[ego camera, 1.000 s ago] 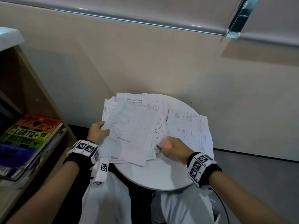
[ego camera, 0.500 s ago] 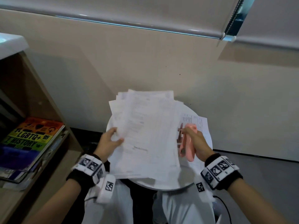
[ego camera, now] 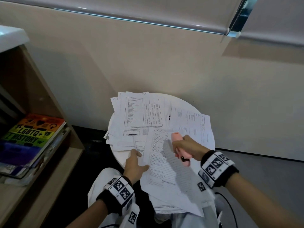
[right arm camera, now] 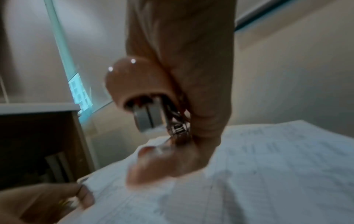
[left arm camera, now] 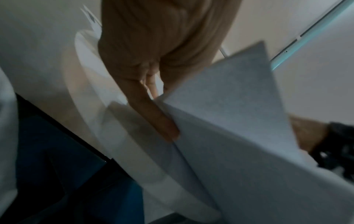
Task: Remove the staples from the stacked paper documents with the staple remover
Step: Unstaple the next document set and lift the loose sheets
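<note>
A printed paper document [ego camera: 166,170] lies tilted over the near edge of the round white table [ego camera: 128,157], reaching over my lap. My left hand [ego camera: 139,160] pinches its left edge, thumb on top and fingers under the sheets [left arm camera: 239,121]. My right hand [ego camera: 179,150] grips the pink staple remover [ego camera: 180,148] just above the document's upper right part; its metal jaw end [right arm camera: 149,118] shows in the right wrist view. More loose papers [ego camera: 139,116] are spread across the back of the table. No staple can be made out.
A wooden shelf [ego camera: 49,122] with a rainbow-covered book [ego camera: 31,130] stands to the left. A beige wall [ego camera: 164,66] rises right behind the table. A black cable [ego camera: 230,206] hangs by my right leg.
The lifted stack has gone back down on the table. My left hand now holds one document pulled toward me, and my right hand has brought the staple remover over it.
</note>
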{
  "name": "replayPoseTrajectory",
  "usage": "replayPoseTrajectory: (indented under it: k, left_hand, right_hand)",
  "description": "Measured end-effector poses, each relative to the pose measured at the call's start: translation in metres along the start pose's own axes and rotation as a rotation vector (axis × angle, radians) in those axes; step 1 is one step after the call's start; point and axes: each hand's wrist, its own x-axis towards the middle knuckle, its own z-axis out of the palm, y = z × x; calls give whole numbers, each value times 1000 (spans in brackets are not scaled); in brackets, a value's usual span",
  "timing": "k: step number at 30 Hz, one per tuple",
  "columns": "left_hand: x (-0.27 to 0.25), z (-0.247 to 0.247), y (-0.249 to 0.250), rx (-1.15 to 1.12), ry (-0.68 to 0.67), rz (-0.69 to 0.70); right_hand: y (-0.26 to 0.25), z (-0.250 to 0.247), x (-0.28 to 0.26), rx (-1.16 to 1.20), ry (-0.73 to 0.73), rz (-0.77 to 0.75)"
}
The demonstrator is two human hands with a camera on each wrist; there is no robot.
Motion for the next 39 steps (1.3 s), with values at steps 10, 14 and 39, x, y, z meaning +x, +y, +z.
replayPoseTrajectory:
  k: [10, 14, 39]
  left_hand:
    - [17, -4, 20, 841, -53, 349]
    - [39, -2, 26, 930, -256, 365]
    - [61, 13, 36, 1070, -409, 422]
  right_hand:
    - [9, 58, 52, -354, 260, -107]
    - [11, 61, 56, -434, 270, -112]
    - [33, 41, 55, -571, 291, -117]
